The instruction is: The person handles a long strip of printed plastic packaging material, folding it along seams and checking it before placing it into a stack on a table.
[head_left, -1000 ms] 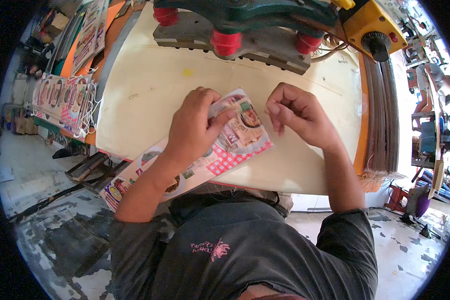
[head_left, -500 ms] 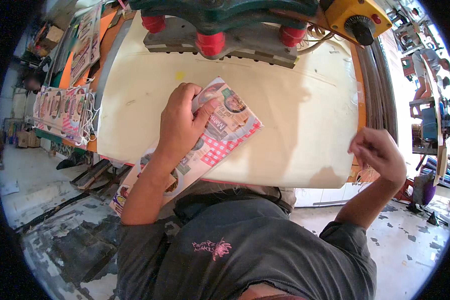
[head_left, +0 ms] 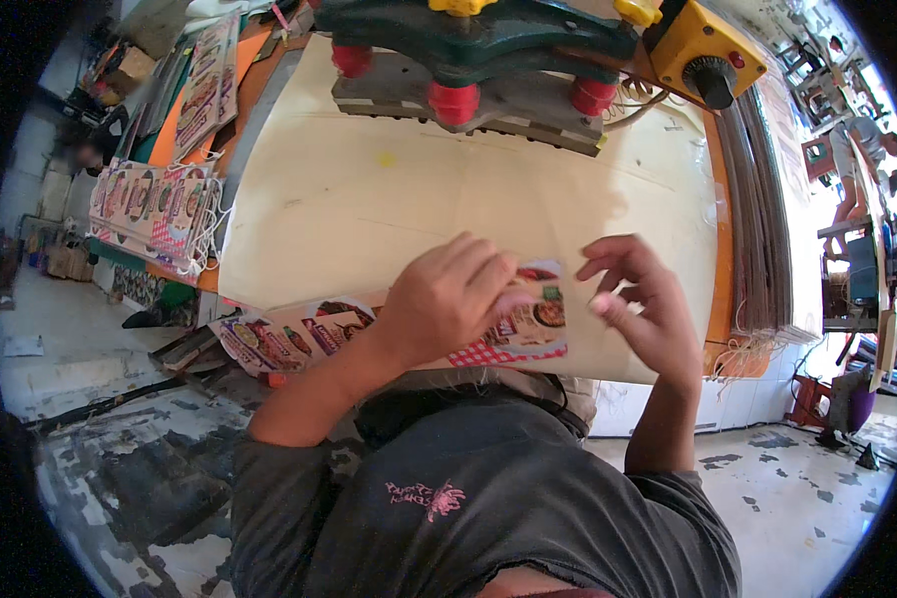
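Observation:
A long printed card strip (head_left: 319, 329) with food pictures and a red-checked band lies along the near edge of the cream-coloured worktop, its left end sticking out past it. My left hand (head_left: 444, 304) grips the strip near its right end, fingers bent over it and hiding part of the print. Just beyond that end is my right hand (head_left: 640, 309), its thumb and fingers curved and apart, with nothing visible between them. Beyond both hands stands a dark green press (head_left: 468, 50) with red collars and a grey plate held over the worktop (head_left: 399, 209).
At the left, finished-looking printed cards with white strings (head_left: 159, 214) hang over the table edge. A yellow control box (head_left: 708, 55) with a black knob sits at the upper right. Stacked boards (head_left: 767, 209) stand along the right edge. People work in the background.
My left hand has moved right and nearer to me, turning the strip so it lies along the near edge. My right hand has come inward toward the strip's end, its fingers spreading.

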`<state>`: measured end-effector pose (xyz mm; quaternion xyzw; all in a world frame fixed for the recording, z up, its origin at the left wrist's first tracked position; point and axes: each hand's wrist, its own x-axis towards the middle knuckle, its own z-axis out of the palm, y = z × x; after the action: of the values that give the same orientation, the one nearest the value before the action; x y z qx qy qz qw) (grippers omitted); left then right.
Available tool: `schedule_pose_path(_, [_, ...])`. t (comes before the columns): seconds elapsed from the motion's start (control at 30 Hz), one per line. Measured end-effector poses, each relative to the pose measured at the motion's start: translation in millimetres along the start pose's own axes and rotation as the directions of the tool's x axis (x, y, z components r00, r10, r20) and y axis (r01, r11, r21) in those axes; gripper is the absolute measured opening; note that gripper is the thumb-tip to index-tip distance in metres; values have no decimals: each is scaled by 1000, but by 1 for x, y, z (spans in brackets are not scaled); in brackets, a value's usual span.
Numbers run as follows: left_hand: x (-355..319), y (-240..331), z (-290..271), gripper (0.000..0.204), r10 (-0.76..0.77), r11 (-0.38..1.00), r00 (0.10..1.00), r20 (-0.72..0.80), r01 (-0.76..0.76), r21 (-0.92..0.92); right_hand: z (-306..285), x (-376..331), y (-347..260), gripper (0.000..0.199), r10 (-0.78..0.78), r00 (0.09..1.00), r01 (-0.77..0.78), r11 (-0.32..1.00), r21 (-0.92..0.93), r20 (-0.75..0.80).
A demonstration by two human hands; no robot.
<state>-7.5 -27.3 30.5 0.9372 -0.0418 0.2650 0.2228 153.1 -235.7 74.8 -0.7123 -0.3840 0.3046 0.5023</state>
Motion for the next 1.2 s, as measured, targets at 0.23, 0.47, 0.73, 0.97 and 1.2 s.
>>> schedule_pose_path(0.23, [-8,19,-7,27,160,987,979,-123,-158,30,27,0,2,39,-83,948,127,983,-129,306])
schedule_pose_path(0.47, [-11,62,-29,44,-26,996,938,-346,-6,-92,24,-10,6,24,-30,1000,30,995,96,2])
schedule_pose_path(0.73, [-53,90,-7,33,367,801,900,-236,-435,-412,-32,-14,67,27,-29,925,189,900,392,-380])
schedule_pose_path(0.97, [-108,15,-1,49,52,931,937,-347,-171,-322,-21,-2,73,41,-51,934,306,625,718,-354])
schedule_pose_path(1.2, [-86,-19,-32,70,-831,349,357,-427,-265,-899,23,-2,60,42,64,954,209,560,802,-293])
